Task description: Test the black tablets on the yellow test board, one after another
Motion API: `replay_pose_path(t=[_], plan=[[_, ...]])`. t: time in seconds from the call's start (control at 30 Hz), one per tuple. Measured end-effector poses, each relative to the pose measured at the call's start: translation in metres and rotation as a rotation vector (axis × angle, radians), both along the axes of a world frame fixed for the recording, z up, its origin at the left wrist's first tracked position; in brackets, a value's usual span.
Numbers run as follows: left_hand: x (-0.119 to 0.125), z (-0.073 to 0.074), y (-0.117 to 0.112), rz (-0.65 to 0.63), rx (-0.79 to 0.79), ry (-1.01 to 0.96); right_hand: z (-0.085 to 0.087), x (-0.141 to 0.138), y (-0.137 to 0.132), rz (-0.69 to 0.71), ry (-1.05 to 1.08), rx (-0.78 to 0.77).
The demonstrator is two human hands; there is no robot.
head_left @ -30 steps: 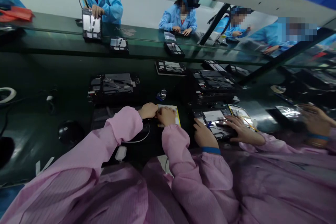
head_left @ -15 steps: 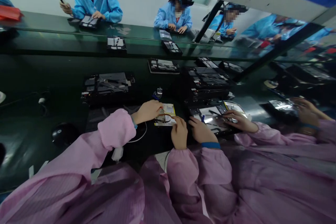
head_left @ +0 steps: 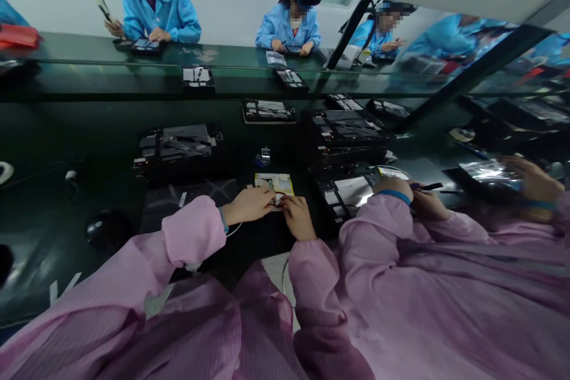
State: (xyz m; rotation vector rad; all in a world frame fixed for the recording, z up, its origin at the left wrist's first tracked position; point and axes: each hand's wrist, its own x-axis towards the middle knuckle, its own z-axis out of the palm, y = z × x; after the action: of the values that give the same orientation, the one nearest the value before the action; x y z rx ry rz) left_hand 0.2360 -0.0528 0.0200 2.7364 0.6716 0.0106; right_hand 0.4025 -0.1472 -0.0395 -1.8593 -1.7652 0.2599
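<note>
A small white panel with yellow edges (head_left: 284, 182) lies on the dark work surface in front of me. My left hand (head_left: 249, 204) reaches over its near left part, fingers bent and drawn together. From the right, my right hand (head_left: 299, 218) meets it at the panel's near edge, thumb and fingers pinched. Between the two sets of fingertips a thin dark strip shows; its kind is too small to tell, and the fingers hide most of it. Just beyond the panel sits a small clear-and-blue item (head_left: 263, 157).
A stack of black device parts (head_left: 178, 145) stands to the left, a taller stack (head_left: 345, 133) to the right. A black computer mouse (head_left: 107, 228) rests at left. A co-worker's hand (head_left: 425, 199) is close on my right, beside an open device (head_left: 351, 195). People in blue work opposite.
My hands have come closer together over the panel. The brown curved strip between them is now mostly covered. The co-worker's near arm has moved right, away from the open device.
</note>
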Motion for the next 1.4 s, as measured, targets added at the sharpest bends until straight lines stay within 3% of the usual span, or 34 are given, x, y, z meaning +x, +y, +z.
replay_pose_path(t=[0.23, 0.37, 0.5, 0.67, 0.9, 1.4], plan=[[0.006, -0.014, 0.002, 0.044, -0.068, -0.040, 0.016, -0.007, 0.004, 0.038, 0.091, -0.040], [-0.010, -0.010, 0.010, 0.075, -0.094, -0.054, 0.026, -0.014, 0.008, 0.076, 0.131, -0.059], [-0.021, -0.001, 0.000, 0.193, 0.024, -0.134, 0.030, -0.021, 0.013, 0.074, 0.137, -0.055], [-0.020, 0.002, -0.013, 0.191, 0.037, -0.105, 0.031, -0.030, 0.016, 0.068, 0.115, -0.039], [-0.016, -0.009, -0.006, 0.184, -0.041, -0.121, 0.028, -0.038, 0.015, 0.072, 0.069, -0.008], [-0.015, -0.012, -0.013, 0.220, -0.064, -0.164, 0.024, -0.047, 0.011, 0.110, 0.007, 0.029]])
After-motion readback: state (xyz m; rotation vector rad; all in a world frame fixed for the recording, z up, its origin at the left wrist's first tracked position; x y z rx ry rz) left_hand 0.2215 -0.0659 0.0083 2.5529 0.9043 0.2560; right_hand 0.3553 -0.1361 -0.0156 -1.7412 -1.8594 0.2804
